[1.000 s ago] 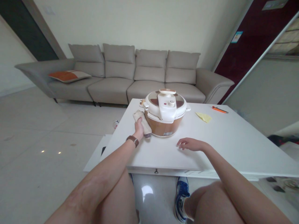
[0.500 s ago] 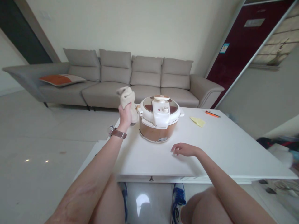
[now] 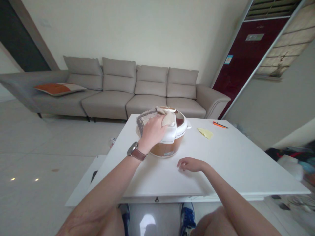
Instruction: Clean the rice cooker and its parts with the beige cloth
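Observation:
My left hand is closed on a beige and grey cloth. It presses the cloth onto the left part of the lid of a round electric cooker. The cooker has a white top, a see-through lid window and a shiny brown body, and stands upright on the white table. Hand and cloth hide the left side of the lid and most of the control panel. My right hand is at the table's surface in front of the cooker, fingers loosely bent and apart, holding nothing.
A yellow piece of paper or cloth lies right of the cooker, with an orange and black pen-like tool farther right. Behind the table stands a grey sofa with an orange cushion. A drawer knob juts from the table front.
My left hand has brought the cloth from the air left of the cooker onto its lid. My right hand has stayed nearly in place. The view has shifted slightly.

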`<action>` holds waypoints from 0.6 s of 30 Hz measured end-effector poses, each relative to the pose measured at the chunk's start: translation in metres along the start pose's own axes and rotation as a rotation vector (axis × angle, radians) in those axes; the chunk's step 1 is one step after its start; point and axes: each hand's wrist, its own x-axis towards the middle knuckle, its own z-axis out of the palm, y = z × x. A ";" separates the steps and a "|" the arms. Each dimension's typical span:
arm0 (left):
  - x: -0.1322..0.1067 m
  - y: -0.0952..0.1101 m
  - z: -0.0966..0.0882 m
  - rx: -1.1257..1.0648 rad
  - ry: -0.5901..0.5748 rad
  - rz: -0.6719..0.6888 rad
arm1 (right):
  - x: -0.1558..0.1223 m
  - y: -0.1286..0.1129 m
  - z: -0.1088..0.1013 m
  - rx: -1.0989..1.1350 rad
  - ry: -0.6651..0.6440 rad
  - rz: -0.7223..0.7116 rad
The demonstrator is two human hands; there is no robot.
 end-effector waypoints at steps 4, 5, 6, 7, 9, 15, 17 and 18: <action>-0.004 -0.003 0.003 -0.037 0.047 -0.017 | 0.004 -0.006 0.002 0.007 -0.011 -0.018; -0.002 -0.005 -0.001 -0.019 0.074 -0.024 | 0.004 -0.008 0.002 0.009 -0.009 -0.024; 0.003 -0.008 -0.006 0.004 0.106 -0.030 | 0.004 -0.009 0.002 0.010 -0.005 -0.029; 0.008 -0.011 -0.013 0.030 0.143 -0.032 | 0.003 -0.010 0.003 0.010 0.000 -0.033; 0.021 -0.017 -0.025 0.132 0.194 -0.005 | 0.001 -0.012 0.003 0.013 0.004 -0.036; 0.048 -0.014 -0.025 0.009 0.444 0.067 | -0.006 -0.017 0.003 -0.008 0.010 -0.039; 0.041 -0.006 -0.010 -0.051 0.384 0.103 | -0.007 -0.017 0.003 -0.023 0.018 -0.041; 0.035 -0.003 -0.001 -0.076 0.292 0.110 | -0.007 -0.018 0.003 -0.026 0.020 -0.041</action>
